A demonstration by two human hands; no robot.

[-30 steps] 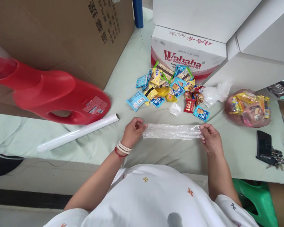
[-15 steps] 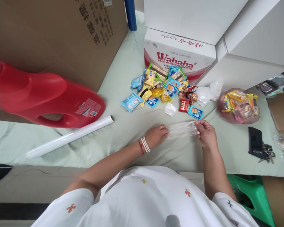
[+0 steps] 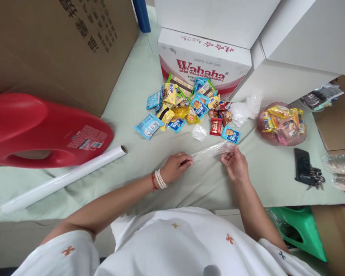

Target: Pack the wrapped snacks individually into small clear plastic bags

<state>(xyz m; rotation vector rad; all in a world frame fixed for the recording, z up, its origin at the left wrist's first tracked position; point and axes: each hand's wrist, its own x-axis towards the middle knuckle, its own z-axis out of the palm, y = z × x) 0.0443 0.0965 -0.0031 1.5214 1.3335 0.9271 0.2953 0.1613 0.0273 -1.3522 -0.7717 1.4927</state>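
Observation:
A clear plastic bag (image 3: 209, 151) is stretched between my two hands, low over the green cloth. My left hand (image 3: 176, 166), with bead bracelets at the wrist, pinches its left end. At the other end, my right hand (image 3: 235, 163) grips the plastic between thumb and fingers. Just beyond the bag lie a crumpled clear wrapper (image 3: 199, 132), a red snack packet (image 3: 216, 126) and a blue biscuit packet (image 3: 230, 135). Behind these spreads a heap of small wrapped snacks (image 3: 180, 112) in blue, yellow and green.
A Wahaha carton (image 3: 204, 63) stands behind the snacks. Left are a red jug (image 3: 54, 115), a white roll (image 3: 74, 174) and a big brown box (image 3: 46, 46). Right are a pink bowl (image 3: 260, 132) of snacks, crumpled plastic (image 3: 241, 111), a phone (image 3: 301, 161) and keys (image 3: 316, 178).
The whole view has shifted, so most things sit further left. The bag now looks narrower and more tilted, its right end raised; both hands still hold it.

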